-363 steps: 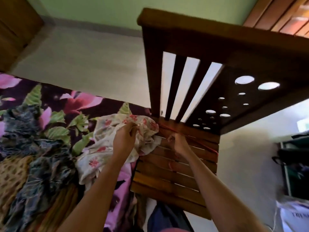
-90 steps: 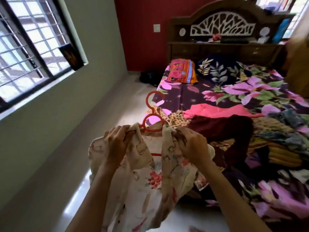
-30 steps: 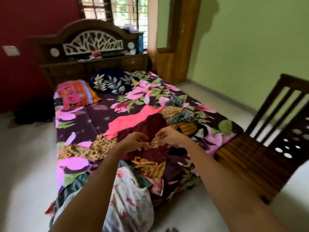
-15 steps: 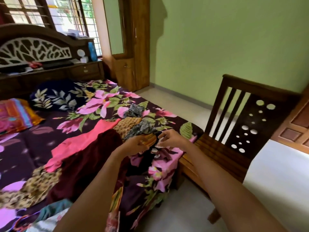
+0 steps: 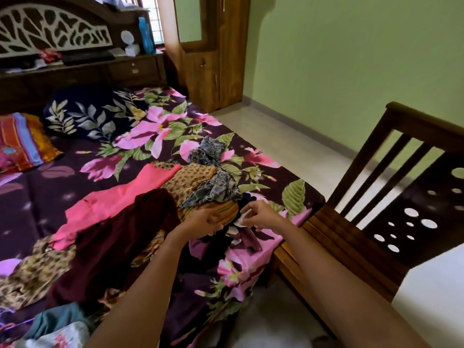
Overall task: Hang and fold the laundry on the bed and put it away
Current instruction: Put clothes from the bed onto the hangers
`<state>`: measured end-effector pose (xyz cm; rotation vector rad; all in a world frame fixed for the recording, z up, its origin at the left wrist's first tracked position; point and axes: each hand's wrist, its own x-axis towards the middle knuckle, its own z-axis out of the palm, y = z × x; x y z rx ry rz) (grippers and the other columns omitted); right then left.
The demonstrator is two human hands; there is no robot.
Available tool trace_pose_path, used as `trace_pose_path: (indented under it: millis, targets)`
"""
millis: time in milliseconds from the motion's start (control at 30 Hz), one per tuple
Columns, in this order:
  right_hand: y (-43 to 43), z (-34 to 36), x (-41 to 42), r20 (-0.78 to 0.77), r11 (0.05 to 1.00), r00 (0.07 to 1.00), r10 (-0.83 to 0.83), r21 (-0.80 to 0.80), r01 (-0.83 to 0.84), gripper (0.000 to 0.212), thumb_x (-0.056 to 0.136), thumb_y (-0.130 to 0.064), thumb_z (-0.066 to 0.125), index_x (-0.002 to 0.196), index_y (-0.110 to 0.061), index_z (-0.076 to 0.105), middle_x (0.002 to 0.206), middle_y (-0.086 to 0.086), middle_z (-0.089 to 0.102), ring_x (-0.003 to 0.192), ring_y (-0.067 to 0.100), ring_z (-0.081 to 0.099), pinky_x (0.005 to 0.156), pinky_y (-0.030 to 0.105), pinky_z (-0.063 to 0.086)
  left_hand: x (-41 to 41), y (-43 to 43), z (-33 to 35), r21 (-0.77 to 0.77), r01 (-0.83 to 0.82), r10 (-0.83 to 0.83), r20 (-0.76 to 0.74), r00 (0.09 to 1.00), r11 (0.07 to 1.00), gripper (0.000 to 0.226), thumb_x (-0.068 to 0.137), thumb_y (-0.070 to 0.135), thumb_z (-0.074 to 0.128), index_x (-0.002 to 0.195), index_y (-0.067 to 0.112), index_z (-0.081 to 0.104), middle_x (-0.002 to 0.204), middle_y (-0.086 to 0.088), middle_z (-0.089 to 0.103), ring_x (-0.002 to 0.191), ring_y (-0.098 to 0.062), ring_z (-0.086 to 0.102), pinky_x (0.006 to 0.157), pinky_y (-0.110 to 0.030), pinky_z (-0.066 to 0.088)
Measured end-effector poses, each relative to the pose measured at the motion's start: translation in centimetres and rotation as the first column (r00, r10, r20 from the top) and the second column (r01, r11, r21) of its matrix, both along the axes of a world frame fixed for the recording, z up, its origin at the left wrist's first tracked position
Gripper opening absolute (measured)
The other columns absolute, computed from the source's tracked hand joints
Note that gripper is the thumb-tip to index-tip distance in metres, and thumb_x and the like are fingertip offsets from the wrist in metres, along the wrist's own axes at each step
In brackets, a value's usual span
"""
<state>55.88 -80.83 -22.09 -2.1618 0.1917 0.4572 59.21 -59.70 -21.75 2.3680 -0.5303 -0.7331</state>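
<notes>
A wide bed covered in a dark purple sheet with pink flowers (image 5: 62, 187) is seen filling the left of the view. A dark wooden slatted chair (image 5: 334, 237) is set just beside its near corner. The unfolded laundry is heaped on the near part of the bed. A large maroon garment (image 5: 140, 222) is spread in front, with a bright pink garment (image 5: 118, 199) lying behind it. A tan leopard-print cloth (image 5: 195, 177) and a crumpled grey-blue patterned cloth (image 5: 218, 187) are piled further back.

Both arms are stretched over this heap. The left hand (image 5: 204, 221) is held with fingers curled just above an orange striped cloth (image 5: 227, 209); whether anything is gripped cannot be told. A small pale edge of fabric (image 5: 240, 218) is pinched narrowly between thumb and fingertips of the right hand (image 5: 258, 213).
</notes>
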Motion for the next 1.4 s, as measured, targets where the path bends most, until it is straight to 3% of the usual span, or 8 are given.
trace_pose_path:
  millis: [200,400,567,833,900,1033,1167,1400]
  targets:
    - [0.2,-3.0,9.7,-0.088,1.0,0.996,0.024,0.001,-0.024,0.029,0.083,-0.015,0.072,0.107,-0.009,0.058,0.077,0.001,0.061,0.07,0.015,0.062,0.051,0.025,0.046,9.3,-0.3,-3.1,0.015,-0.037,0.038,-0.044,0.998,0.999,0.034,0.092,0.022,0.058,0.125,0.011,0.053,0.113,-0.009,0.062,0.089,-0.016,0.059,0.071,-0.022,0.042]
    - [1.5,-4.8,18.7,-0.127,0.998,0.99,0.064,-0.008,-0.066,0.03,0.084,-0.017,0.071,0.109,-0.006,0.06,0.08,-0.002,0.056,0.066,0.009,0.055,0.051,0.017,0.043,17.5,0.5,-5.1,0.051,-0.093,0.098,-0.098,0.99,0.994,0.032,0.091,0.023,0.059,0.121,0.012,0.055,0.103,-0.002,0.056,0.091,-0.015,0.054,0.074,-0.023,0.043]
    - [3.0,-7.0,23.3,-0.184,0.989,0.972,0.144,0.015,-0.144,0.028,0.084,-0.014,0.07,0.108,-0.004,0.06,0.093,0.011,0.062,0.075,0.014,0.058,0.063,0.023,0.048,21.1,1.7,-6.6,0.066,-0.148,0.156,-0.14,0.978,0.987,0.031,0.092,0.023,0.059,0.12,0.01,0.057,0.107,-0.007,0.062,0.09,-0.013,0.055,0.071,-0.022,0.041]
    - [5.3,-8.7,30.0,-0.244,0.975,0.944,0.221,0.038,-0.218,0.023,0.084,-0.015,0.071,0.102,-0.008,0.059,0.087,0.005,0.061,0.082,0.019,0.063,0.061,0.024,0.051,25.1,3.8,-8.3,0.147,-0.21,0.235,-0.186,0.954,0.967,0.029,0.092,0.025,0.059,0.119,0.013,0.056,0.114,-0.008,0.06,0.097,-0.017,0.057,0.078,-0.027,0.047]
    - [5.8,-8.8,31.4,-0.252,0.974,0.941,0.224,0.039,-0.221,0.022,0.084,-0.012,0.07,0.102,-0.007,0.059,0.086,0.003,0.062,0.082,0.019,0.064,0.053,0.019,0.048,25.9,4.0,-8.4,0.15,-0.222,0.247,-0.183,0.952,0.964,0.03,0.092,0.025,0.057,0.12,0.014,0.056,0.116,-0.005,0.059,0.101,-0.018,0.057,0.078,-0.025,0.044]
    - [6.3,-8.8,33.0,-0.268,0.98,0.943,0.199,0.059,-0.19,0.033,0.084,-0.009,0.068,0.114,-0.004,0.056,0.088,0.003,0.065,0.073,0.016,0.065,0.048,0.016,0.045,27.4,4.1,-8.1,0.124,-0.243,0.26,-0.148,0.954,0.962,0.031,0.093,0.023,0.056,0.122,0.012,0.055,0.114,-0.001,0.057,0.101,-0.017,0.057,0.077,-0.022,0.042]
    - [5.5,-8.0,32.5,-0.234,0.983,0.955,0.182,0.071,-0.17,0.026,0.085,-0.008,0.066,0.109,-0.009,0.056,0.089,0.0,0.062,0.071,0.01,0.061,0.046,0.013,0.043,28.1,3.1,-7.3,0.112,-0.215,0.226,-0.087,0.97,0.97,0.026,0.09,0.024,0.06,0.115,0.015,0.058,0.114,0.0,0.059,0.095,-0.013,0.057,0.081,-0.026,0.048]
    - [-0.5,-5.0,27.5,-0.152,0.997,0.988,0.041,0.068,-0.031,0.028,0.084,-0.013,0.07,0.108,-0.006,0.059,0.08,0.001,0.06,0.068,0.013,0.058,0.05,0.018,0.044,27.4,-3.0,-3.9,0.091,-0.033,0.035,-0.027,0.999,0.995,0.029,0.091,0.02,0.057,0.12,0.018,0.055,0.114,0.0,0.059,0.097,-0.013,0.057,0.083,-0.027,0.051]
